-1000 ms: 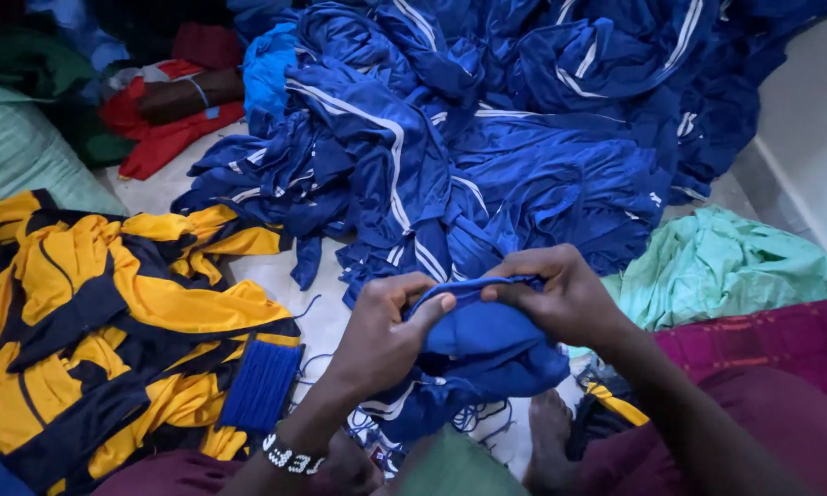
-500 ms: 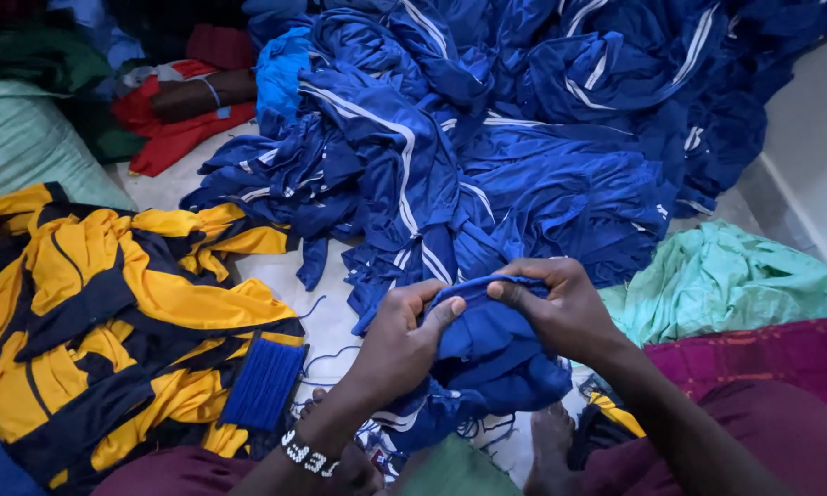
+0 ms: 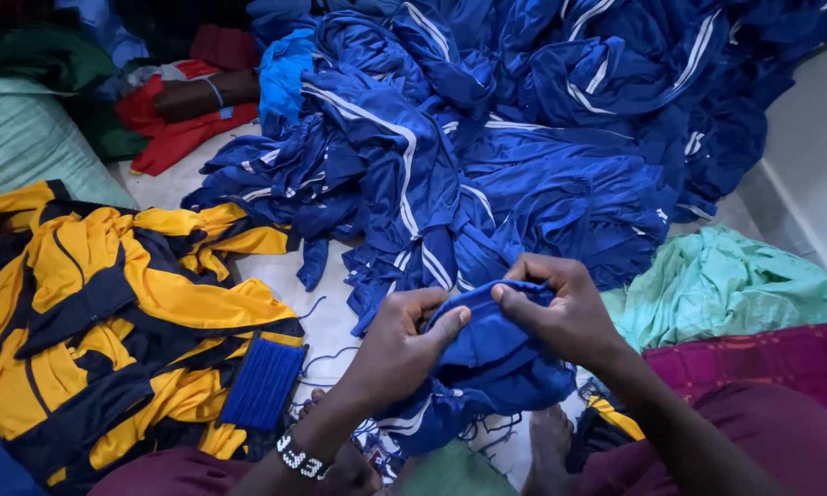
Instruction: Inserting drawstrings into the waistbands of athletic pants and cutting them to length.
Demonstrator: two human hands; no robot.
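Left hand (image 3: 404,335), right hand (image 3: 560,317) — two, both pinching one blue garment (image 3: 491,363), one blue cord bundle (image 3: 262,384) nearby

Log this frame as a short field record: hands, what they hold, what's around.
left hand: grips the blue garment at its upper edge, thumb on top
right hand: pinches the same edge, close beside the left
wrist: beaded bracelet on the left
ahead: big pile of blue garments with white stripes
left side: yellow and navy garments, with a bundle of blue cords at their edge
right side: mint green cloth, magenta cloth
far left: another person's arm resting on red cloth
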